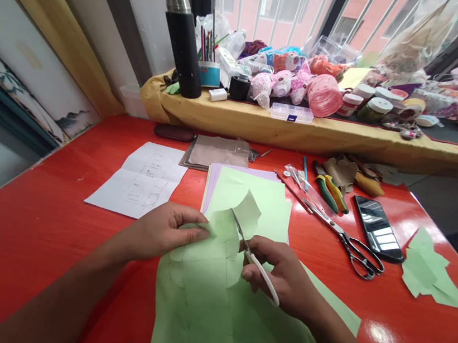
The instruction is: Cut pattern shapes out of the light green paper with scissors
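Note:
My left hand (170, 230) pinches the upper left edge of a large sheet of light green paper (206, 298), thumb on top. Faint pencil lines and creases run over the sheet, which spreads toward me across the table. In my right hand (279, 271) is a pair of white-handled scissors (261, 277), with the fingers wrapped around the handles. The blades point up and to the left and lie at a cut near the sheet's top. Beyond the blades, a corner flap (248, 210) of the paper stands up. Part of the handles is hidden by my fingers.
Behind the sheet lies a stack of coloured paper (253, 183). A white drawn sheet (143, 180) is at the left. Large metal scissors (343, 234), pliers (331, 190), a phone (377, 227) and green scraps (431, 271) are at the right. A black flask (184, 47) stands on the sill.

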Tool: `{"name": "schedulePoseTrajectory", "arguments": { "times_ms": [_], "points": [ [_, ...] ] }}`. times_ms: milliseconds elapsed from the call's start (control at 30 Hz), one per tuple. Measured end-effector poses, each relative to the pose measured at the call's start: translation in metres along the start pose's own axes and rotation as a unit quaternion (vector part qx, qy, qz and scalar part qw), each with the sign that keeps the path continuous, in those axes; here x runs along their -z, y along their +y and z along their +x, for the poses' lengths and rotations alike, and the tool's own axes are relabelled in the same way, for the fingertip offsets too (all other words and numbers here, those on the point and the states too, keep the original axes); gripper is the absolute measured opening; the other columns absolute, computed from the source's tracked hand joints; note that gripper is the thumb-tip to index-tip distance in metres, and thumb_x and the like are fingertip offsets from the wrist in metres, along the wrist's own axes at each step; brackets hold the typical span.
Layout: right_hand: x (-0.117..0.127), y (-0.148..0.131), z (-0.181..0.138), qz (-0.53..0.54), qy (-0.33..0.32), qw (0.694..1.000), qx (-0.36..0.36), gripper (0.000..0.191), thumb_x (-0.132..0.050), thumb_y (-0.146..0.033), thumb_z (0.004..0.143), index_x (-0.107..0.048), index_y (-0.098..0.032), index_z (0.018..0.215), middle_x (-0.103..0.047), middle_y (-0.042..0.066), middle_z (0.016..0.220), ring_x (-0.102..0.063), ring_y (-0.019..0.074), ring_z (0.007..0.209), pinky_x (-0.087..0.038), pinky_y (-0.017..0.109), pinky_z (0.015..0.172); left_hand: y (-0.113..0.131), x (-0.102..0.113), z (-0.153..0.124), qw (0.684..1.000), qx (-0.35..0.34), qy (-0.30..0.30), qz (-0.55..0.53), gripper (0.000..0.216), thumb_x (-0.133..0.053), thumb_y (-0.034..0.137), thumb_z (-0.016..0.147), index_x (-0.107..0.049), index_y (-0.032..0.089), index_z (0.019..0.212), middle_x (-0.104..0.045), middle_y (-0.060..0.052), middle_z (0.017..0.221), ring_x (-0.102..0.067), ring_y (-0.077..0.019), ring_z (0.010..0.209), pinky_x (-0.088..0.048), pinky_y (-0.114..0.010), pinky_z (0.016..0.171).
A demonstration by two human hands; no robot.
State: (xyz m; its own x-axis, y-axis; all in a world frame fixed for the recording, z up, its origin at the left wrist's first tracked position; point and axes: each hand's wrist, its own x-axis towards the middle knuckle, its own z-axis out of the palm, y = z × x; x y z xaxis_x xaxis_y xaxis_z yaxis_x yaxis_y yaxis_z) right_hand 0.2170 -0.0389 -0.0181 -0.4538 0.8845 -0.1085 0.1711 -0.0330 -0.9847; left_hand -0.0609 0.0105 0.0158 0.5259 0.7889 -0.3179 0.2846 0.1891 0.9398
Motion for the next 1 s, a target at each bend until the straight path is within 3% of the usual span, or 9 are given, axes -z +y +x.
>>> {"name": "schedulePoseTrajectory", "arguments": {
  "times_ms": [233, 633, 800, 900, 1000],
  "points": [
    [-0.001, -0.001, 0.000, 0.000, -0.003, 1.000, -0.010, 0.058, -0.078, -0.077, 0.086, -0.075, -0.020, 0.096, -0.061, -0.003, 0.065, -0.055, 0.0141, 0.055, -0.044, 0.027, 0.055, 0.000, 0.002, 0.000, 0.999, 0.007, -0.025, 0.023, 0.022, -0.075, 0.045, 0.093, -0.086, 0.026, 0.090, -0.081, -0.002, 0.083, -0.073, -0.0214, 0.073, -0.056, -0.027, 0.063],
    [-0.001, 0.005, 0.001, 0.042, 0.039, 0.997, -0.043, 0.047, -0.083, -0.064, 0.087, -0.074, -0.019, 0.100, -0.057, -0.005, 0.064, -0.056, 0.0127, 0.050, -0.048, 0.025, 0.050, -0.002, 0.006, 0.001, 0.999, 0.014, -0.032, 0.008, 0.023, -0.078, 0.047, 0.093, -0.085, 0.026, 0.089, -0.080, -0.002, 0.083, -0.071, -0.0180, 0.071, -0.054, -0.024, 0.060],
    [0.005, 0.008, 0.004, 0.028, 0.126, 0.991, -0.027, 0.046, -0.076, -0.063, 0.093, -0.073, -0.019, 0.108, -0.058, -0.004, 0.064, -0.060, 0.0155, 0.055, -0.051, 0.027, 0.054, -0.006, 0.012, 0.004, 0.994, 0.023, 0.051, -0.092, 0.030, -0.086, 0.053, 0.087, -0.086, 0.023, 0.095, -0.083, -0.005, 0.084, -0.076, -0.0207, 0.072, -0.059, -0.026, 0.063],
    [0.008, 0.014, 0.010, -0.041, 0.196, 0.980, -0.019, 0.040, -0.073, -0.059, 0.094, -0.072, -0.020, 0.106, -0.056, -0.005, 0.062, -0.060, 0.0164, 0.054, -0.050, 0.027, 0.056, -0.009, 0.015, 0.008, 0.980, -0.003, 0.114, -0.166, 0.037, -0.091, 0.052, 0.082, -0.086, 0.023, 0.104, -0.085, -0.007, 0.091, -0.078, -0.0228, 0.077, -0.063, -0.029, 0.069],
    [0.010, 0.022, 0.016, -0.132, 0.209, 0.968, -0.036, 0.041, -0.062, -0.060, 0.099, -0.069, -0.021, 0.106, -0.054, -0.005, 0.062, -0.061, 0.0179, 0.053, -0.049, 0.027, 0.053, -0.010, 0.017, 0.010, 0.960, -0.028, 0.164, -0.227, 0.040, -0.095, 0.049, 0.078, -0.087, 0.022, 0.105, -0.086, -0.006, 0.090, -0.078, -0.0221, 0.076, -0.064, -0.029, 0.071]
  ]
}}
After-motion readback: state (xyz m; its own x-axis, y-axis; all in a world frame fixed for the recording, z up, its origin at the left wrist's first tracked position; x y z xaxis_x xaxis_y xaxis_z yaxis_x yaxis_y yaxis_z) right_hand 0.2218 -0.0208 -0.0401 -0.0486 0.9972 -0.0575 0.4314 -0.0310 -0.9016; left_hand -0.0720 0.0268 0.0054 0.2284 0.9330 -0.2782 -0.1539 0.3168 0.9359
